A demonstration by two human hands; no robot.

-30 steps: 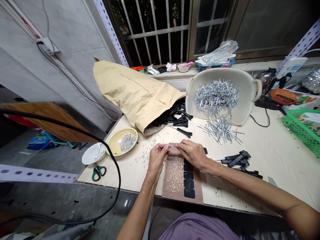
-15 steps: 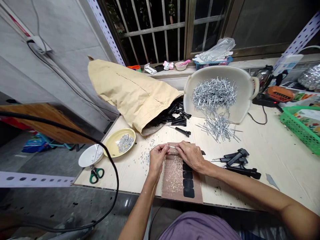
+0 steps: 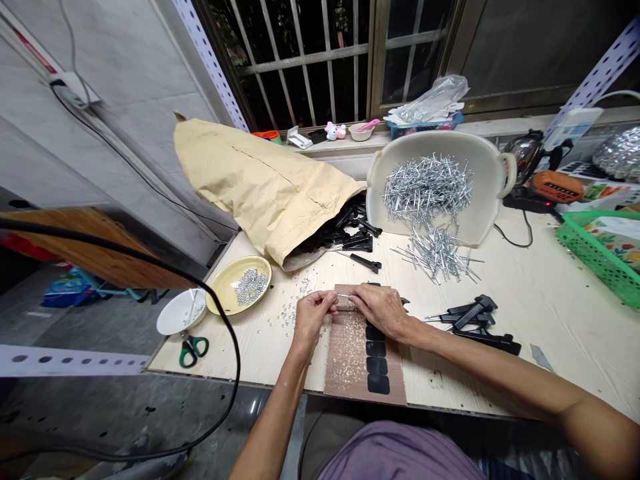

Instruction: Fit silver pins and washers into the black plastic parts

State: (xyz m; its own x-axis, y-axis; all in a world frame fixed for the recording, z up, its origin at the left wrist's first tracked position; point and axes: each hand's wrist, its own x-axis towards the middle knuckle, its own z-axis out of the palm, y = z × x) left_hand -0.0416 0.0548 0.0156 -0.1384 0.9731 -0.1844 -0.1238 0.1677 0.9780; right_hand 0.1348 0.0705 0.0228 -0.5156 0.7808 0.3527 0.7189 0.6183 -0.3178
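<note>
My left hand [image 3: 311, 317] and my right hand [image 3: 381, 308] meet over the far end of a brown board [image 3: 350, 360] that carries a row of black pads. Between the pinched fingertips of both hands runs a thin metal pin [image 3: 343, 296]. What the left fingertips press onto its end is too small to see. My right hand also covers a black plastic part [image 3: 404, 302] that sticks out past its knuckles. Small silver washers [image 3: 290, 310] lie scattered on the table just left of my left hand.
A yellow dish of washers [image 3: 239, 285], a white bowl [image 3: 181, 312] and green scissors [image 3: 189, 350] sit at the left. A tan paper sack [image 3: 260, 183] spills black parts. A white tub [image 3: 480, 167] holds metal pins. Finished black pieces [image 3: 475, 320] and a green basket [image 3: 600, 257] lie right.
Both hands stay pinched on the pin at the same spot over the board. The view has shifted slightly; nothing else on the table moved.
</note>
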